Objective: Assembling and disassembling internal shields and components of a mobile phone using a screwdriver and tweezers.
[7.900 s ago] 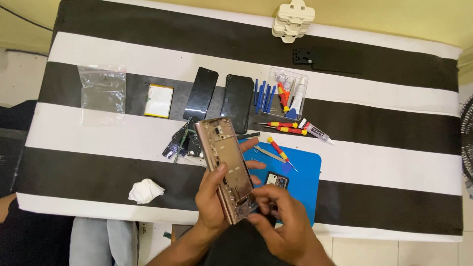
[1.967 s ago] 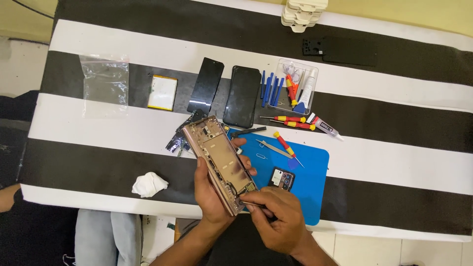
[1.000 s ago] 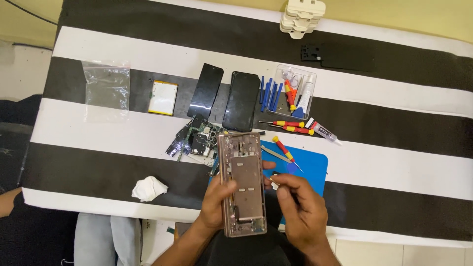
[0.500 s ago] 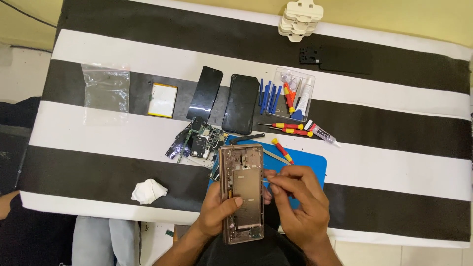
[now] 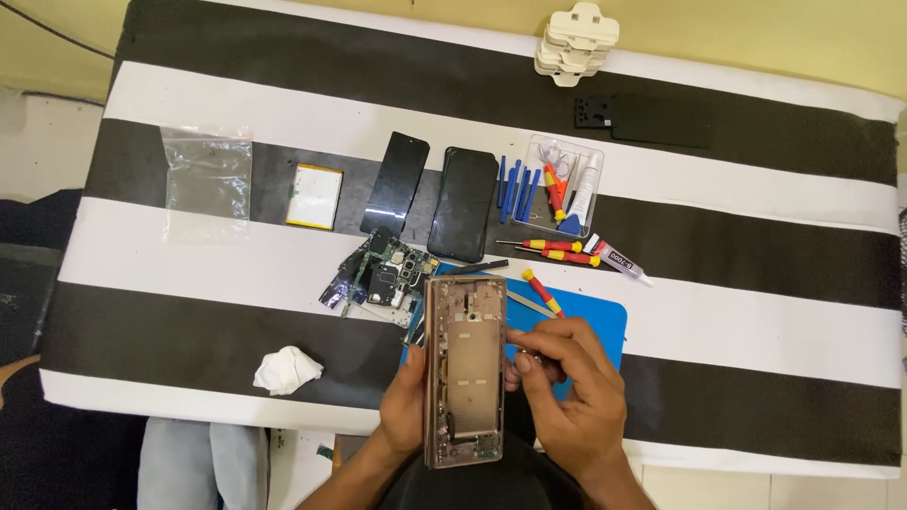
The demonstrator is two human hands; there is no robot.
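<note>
A bronze phone frame (image 5: 465, 368) with its inside bared is held upright over the table's near edge. My left hand (image 5: 408, 406) grips its left side from beneath. My right hand (image 5: 567, 392) sits at the frame's right edge, fingers curled and pinched at that edge; whether they hold a small part I cannot tell. Under my right hand lies a blue work mat (image 5: 590, 326). A pile of circuit boards (image 5: 383, 279) lies just beyond the frame's top.
Two dark phone panels (image 5: 430, 194), a battery (image 5: 314, 195), a clear bag (image 5: 206, 179), blue pry tools (image 5: 515, 184), a tool tray (image 5: 567, 184), red-yellow screwdrivers (image 5: 553, 250), a glue tube (image 5: 619, 258), a crumpled tissue (image 5: 288, 368), white adapters (image 5: 576, 42) and a black cover (image 5: 652, 118) lie on the striped table.
The frame has been turned from tilted to upright and brought nearer to me. My right hand rose from the frame's lower end to its right edge.
</note>
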